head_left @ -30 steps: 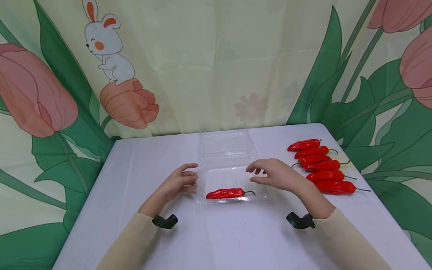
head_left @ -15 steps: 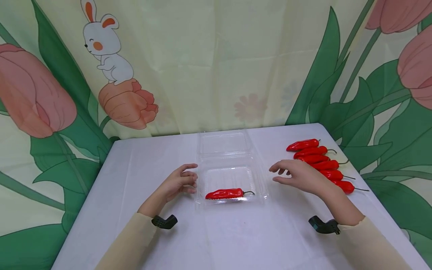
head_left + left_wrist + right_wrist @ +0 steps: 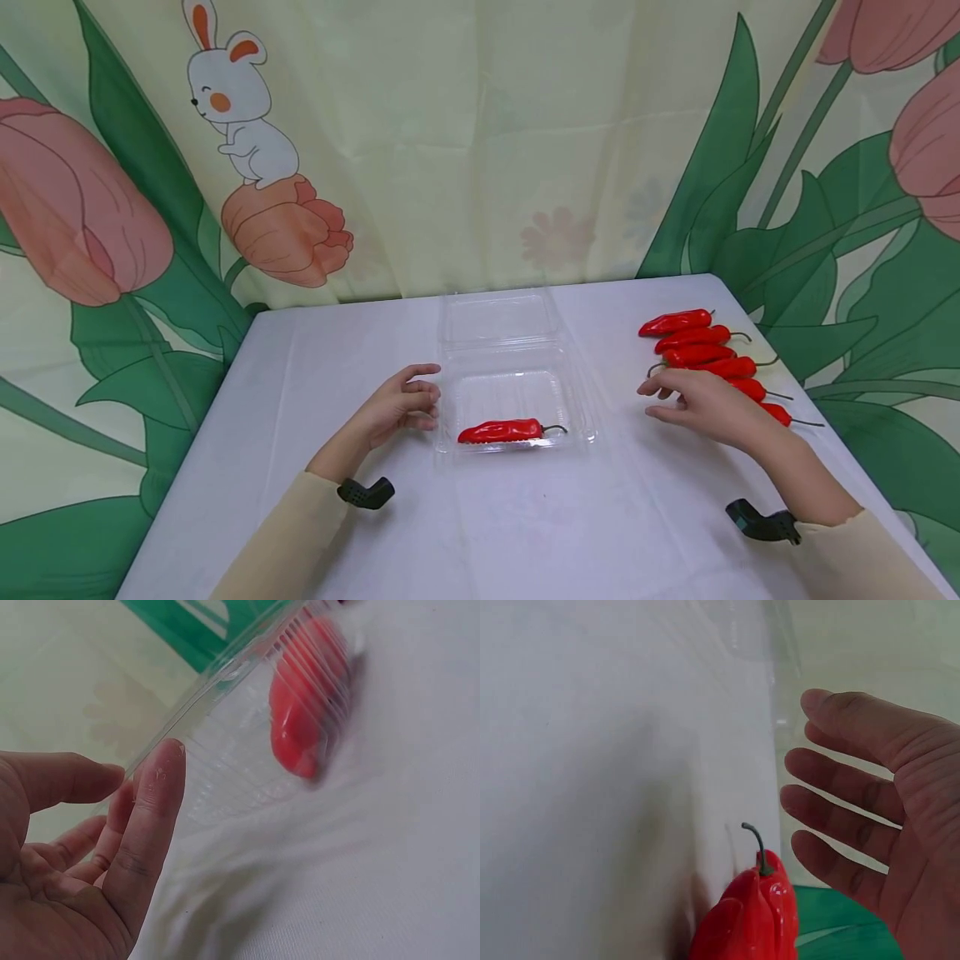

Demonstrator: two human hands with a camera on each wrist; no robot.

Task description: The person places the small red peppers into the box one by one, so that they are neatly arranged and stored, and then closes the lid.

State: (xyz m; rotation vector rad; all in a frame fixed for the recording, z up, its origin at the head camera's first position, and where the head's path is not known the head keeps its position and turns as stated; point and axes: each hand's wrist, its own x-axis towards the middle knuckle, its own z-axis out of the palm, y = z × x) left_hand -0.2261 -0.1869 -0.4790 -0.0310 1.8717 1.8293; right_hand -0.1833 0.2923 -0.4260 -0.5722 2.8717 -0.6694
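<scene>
A clear plastic clamshell box (image 3: 510, 392) lies unfolded on the table, its lid (image 3: 498, 321) laid back toward the curtain. One red chili pepper (image 3: 500, 431) lies along the near side of the box's base, stem to the right. At the box's left edge is my left hand (image 3: 386, 408), fingers loosely bent; in the left wrist view its fingertips are at the clear rim, and firm contact is hard to judge. My right hand (image 3: 705, 408) hovers in front of a row of red chili peppers (image 3: 693, 338), partly covering the nearer ones. Its fingers are spread and hold nothing.
Several peppers lie side by side near the right edge of the white-covered table (image 3: 540, 533), green stems mostly to the right. A printed curtain (image 3: 450, 150) with tulips and a rabbit hangs behind the table. Dark wrist cameras (image 3: 761, 523) sit at both cuffs.
My right hand has moved from above the right side of the box rightward to the pepper row. The left hand, the box and the pepper inside have stayed in place.
</scene>
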